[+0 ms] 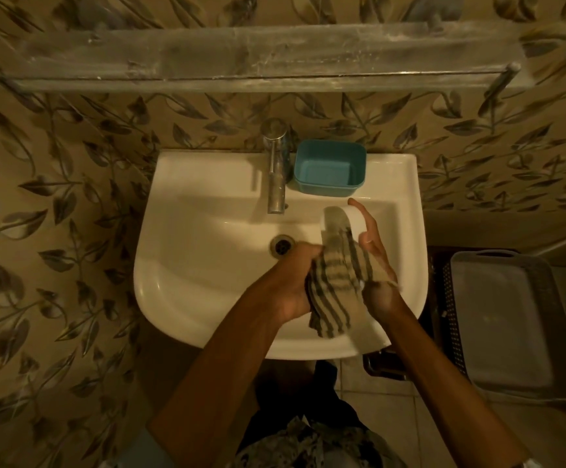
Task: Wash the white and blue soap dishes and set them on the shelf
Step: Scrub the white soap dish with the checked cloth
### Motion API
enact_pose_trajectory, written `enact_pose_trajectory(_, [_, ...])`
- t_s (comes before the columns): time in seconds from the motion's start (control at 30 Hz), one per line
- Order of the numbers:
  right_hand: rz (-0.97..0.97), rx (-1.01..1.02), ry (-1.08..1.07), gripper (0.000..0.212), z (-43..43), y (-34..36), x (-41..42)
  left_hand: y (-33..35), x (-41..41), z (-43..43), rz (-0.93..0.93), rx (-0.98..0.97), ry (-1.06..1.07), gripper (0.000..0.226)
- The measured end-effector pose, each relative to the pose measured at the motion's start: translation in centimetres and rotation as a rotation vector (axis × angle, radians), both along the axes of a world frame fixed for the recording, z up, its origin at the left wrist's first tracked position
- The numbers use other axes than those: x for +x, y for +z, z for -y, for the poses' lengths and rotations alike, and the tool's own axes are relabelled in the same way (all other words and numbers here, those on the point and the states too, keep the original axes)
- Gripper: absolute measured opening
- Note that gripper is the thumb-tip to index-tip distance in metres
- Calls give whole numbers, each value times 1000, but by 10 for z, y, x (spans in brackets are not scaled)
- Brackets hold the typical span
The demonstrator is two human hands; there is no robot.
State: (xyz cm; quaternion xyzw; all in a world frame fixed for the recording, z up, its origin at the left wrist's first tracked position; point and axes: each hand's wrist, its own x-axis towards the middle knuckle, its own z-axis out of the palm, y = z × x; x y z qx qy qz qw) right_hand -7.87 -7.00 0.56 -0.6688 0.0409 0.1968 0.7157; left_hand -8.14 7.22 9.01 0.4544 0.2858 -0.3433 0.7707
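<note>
Sink (180,298) from above: left hand (293,282) gripped a striped cloth (335,275) against the white soap dish (355,221), clasped in the right hand (378,251). Blue soap dish (330,167) sat at one o'clock on the rim.

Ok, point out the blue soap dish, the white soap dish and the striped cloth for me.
blue soap dish (329,170), head view, on its inner floor.
white soap dish (355,220), head view, on its exposed white side.
striped cloth (335,275), head view, on its striped middle.
</note>
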Motion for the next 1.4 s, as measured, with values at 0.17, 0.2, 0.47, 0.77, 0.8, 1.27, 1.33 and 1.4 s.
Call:
enact_pose_trajectory(0.17, [119,118,-54,37,-17,10,-1,13,18,-9,119,-66,-8,55])
enact_pose_trajectory(0.2, [136,134,-51,41,-17,11,0,12,18,-7,153,9,-38,50])
enact_pose_trajectory(0.47, [38,141,-59,32,-8,6,-9,-8,-8,8,341,385,-92,13])
enact_pose_trajectory(0.77, [-6,172,49,45,-9,38,22,-22,-33,4,546,664,-697,32])
enact_pose_trajectory(0.8, [-36,177,37,47,-7,37,22,-25,-34,3,626,807,-787,33])
enact_pose_trajectory(1.27, [-561,401,-60,40,-13,11,1,-31,-21,-41,1525,1524,-1454,51])
enact_pose_trajectory(1.33, [-572,403,-49,40,-12,11,-1,-31,-17,-41,1524,1579,-1477,52])
enact_pose_trajectory(1.4, [-581,405,-46,38,-10,10,-5,-31,-8,-43,1451,1666,-1509,54])
